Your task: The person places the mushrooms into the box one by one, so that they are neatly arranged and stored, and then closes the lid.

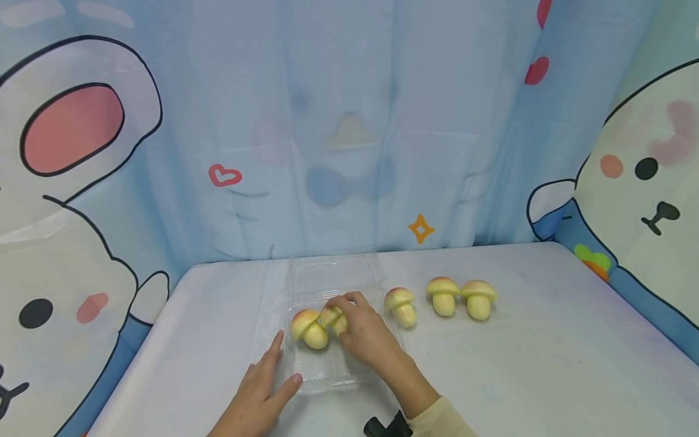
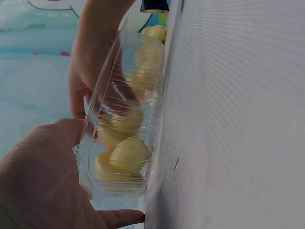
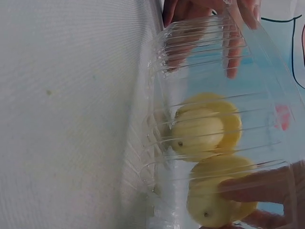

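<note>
A clear plastic clamshell box (image 1: pixel 322 370) lies on the table with its lid (image 1: pixel 335 276) folded back. Inside, on the left, rests one yellow toy mushroom (image 1: pixel 309 329) with a reddish-tipped cap. My right hand (image 1: pixel 367 328) reaches into the box and pinches a second toy mushroom (image 3: pixel 212 200), right beside the first. My left hand (image 1: pixel 262 388) is at the box's near left side, thumb and fingers spread; in the left wrist view its thumb (image 2: pixel 69 130) touches the rim.
Just right of the box lies a tilted toy mushroom (image 1: pixel 401 308). Farther right, two more toy mushrooms (image 1: pixel 443 296) stand side by side on the white table (image 1: pixel 519 376). A blue printed curtain (image 1: pixel 338 121) hangs behind the table.
</note>
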